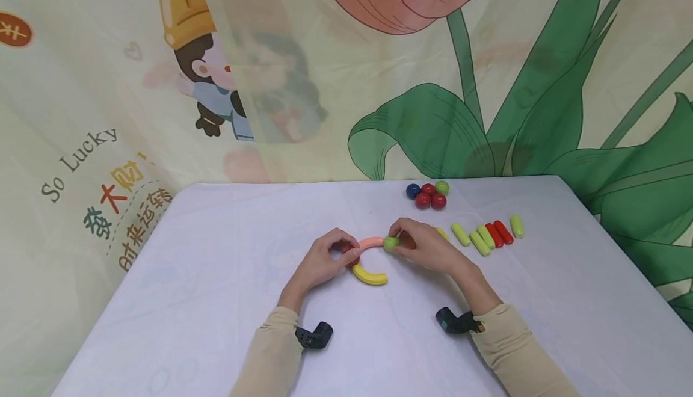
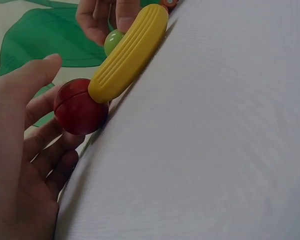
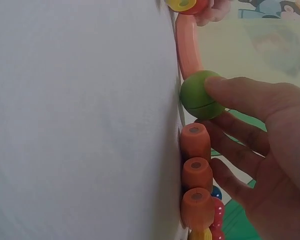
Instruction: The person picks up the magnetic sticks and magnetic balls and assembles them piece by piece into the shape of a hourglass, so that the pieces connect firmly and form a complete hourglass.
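Note:
My left hand (image 1: 325,257) holds a red ball (image 2: 81,107), its fingers curled round the far side. From that ball a curved yellow rod (image 1: 370,275) with ridges extends toward the right; its other end is free of any ball. A curved salmon-pink rod (image 1: 371,242) bridges the red ball and a green ball (image 3: 200,95). My right hand (image 1: 428,245) pinches the green ball between thumb and fingers, its thumb (image 3: 225,89) lying on the ball's side. The salmon rod's end meets the green ball in the right wrist view. Together the pieces form part of a ring on the table.
Several orange rods (image 3: 196,172) lie beside my right hand, end-on in its wrist view. Farther right are pale green rods (image 1: 461,234) and red rods (image 1: 503,233). At the back edge sit red balls (image 1: 423,200), a dark blue ball (image 1: 413,191) and another green ball (image 1: 442,187).

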Tool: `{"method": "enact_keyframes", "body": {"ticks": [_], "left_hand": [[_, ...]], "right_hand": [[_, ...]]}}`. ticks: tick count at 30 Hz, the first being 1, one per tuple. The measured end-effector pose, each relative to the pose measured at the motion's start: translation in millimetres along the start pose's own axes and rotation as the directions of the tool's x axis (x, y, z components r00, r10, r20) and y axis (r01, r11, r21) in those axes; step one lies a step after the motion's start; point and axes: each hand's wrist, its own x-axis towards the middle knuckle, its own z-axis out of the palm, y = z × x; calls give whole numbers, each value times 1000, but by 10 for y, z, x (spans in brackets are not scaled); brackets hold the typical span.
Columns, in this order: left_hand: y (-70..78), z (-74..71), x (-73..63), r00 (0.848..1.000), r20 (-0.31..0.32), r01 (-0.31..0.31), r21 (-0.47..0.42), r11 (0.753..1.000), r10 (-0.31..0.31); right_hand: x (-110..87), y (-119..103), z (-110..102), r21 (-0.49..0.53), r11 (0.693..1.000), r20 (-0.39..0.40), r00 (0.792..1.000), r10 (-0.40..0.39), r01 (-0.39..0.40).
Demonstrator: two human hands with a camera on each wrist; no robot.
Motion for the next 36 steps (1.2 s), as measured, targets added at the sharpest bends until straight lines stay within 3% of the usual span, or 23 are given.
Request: {"method": "enact_keyframes", "body": {"ticks": [15, 21, 24, 28, 36], "left_hand": [[161, 62, 45, 988, -32, 156, 52, 986, -154], [210, 175, 61, 995, -53, 92, 186, 978, -84], [216, 204, 66, 994, -88, 84, 202, 976, -67], [227, 211, 71, 988, -109, 126, 186, 974, -107], [241, 246, 83, 986, -122, 133, 200, 971, -110]], "right_hand": [[-8, -64, 75, 5, 996, 6, 996, -86, 86], [-11, -62, 101, 2, 988, -2, 988, -156, 156], [3, -71, 106, 7, 984, 1, 984, -180, 180], [9, -89, 109, 22, 985, 8, 985, -173, 173], [-36, -56, -2, 57, 998, 0, 999, -36, 35]]}}
